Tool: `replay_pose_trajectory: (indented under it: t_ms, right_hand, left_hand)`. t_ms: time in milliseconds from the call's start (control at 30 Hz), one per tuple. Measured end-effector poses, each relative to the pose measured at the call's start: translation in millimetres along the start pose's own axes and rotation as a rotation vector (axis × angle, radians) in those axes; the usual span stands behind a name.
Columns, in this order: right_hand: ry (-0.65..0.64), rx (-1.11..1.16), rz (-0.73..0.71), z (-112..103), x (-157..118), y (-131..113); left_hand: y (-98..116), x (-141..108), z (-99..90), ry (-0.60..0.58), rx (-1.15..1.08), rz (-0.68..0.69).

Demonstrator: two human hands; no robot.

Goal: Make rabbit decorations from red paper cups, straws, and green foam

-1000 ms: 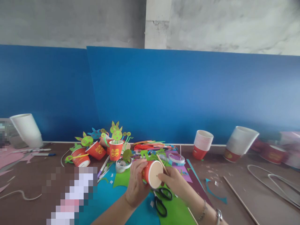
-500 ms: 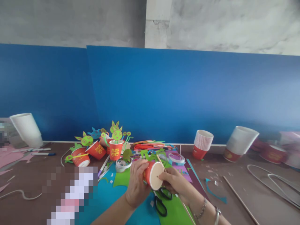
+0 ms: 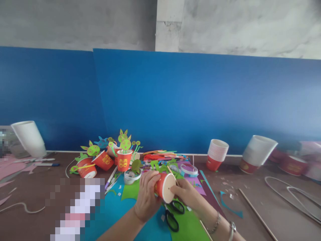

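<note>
My left hand (image 3: pixel 148 194) is wrapped round a red paper cup (image 3: pixel 169 188), which lies tipped with its pale base facing me and to the right. A small dark hole shows near the middle of that base. Closed about a thin wooden stick (image 3: pixel 171 171), my right hand (image 3: pixel 188 195) rests against the cup, its thumb tip beside the hole. The stick comes out above the fingers and again below the wrist; its middle is hidden. Under the hands lie black-handled scissors (image 3: pixel 172 220) on green paper (image 3: pixel 189 227), blades mostly hidden.
Decorated red cups with a green paper animal (image 3: pixel 125 144) stand at the back left. A tape roll (image 3: pixel 189 170) lies behind my right hand. Stacked paper cups (image 3: pixel 217 152), another wrapped stack (image 3: pixel 258 152) and a long wooden rod (image 3: pixel 257 214) are on the right; blue paper (image 3: pixel 112 217) lies left.
The cup and both hands have shifted very slightly to the right. The lower end of the stick has swung a little rightward. The grip of both hands looks the same.
</note>
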State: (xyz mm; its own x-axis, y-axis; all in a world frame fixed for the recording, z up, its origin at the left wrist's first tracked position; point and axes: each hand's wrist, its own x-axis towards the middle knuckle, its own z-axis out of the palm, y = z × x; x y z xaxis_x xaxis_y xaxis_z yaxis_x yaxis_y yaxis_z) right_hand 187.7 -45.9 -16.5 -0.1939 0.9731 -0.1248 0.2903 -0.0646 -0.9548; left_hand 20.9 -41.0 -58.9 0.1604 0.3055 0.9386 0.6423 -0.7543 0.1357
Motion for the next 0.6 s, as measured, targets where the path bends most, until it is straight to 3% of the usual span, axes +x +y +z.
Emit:
replay_pose_trajectory:
  t_ms: [100, 233, 433, 500, 600]
  right_hand:
    - [0.021, 0.006, -0.002, -1.4, -1.9, -5.0]
    - [0.213, 0.120, 0.003, -12.7, -9.4, -26.2]
    - [0.407, 0.432, -0.282, -35.6, -17.9, -43.3]
    - [0.343, 0.572, -0.326, -42.2, -18.4, -43.6]
    - [0.058, 0.719, -0.246, -49.9, -18.3, -45.0]
  left_hand:
    - [-2.5, -1.2, 0.5, -0.022, 0.008, -0.042]
    - [-7.1, -1.2, 2.3, -0.057, -0.001, -0.119]
    - [-4.1, 0.2, 4.6, -0.127, -0.073, -0.210]
    - [-2.8, -0.2, 4.4, -0.123, -0.077, -0.227]
    - [-2.8, -0.3, 3.4, -0.118, -0.065, -0.243]
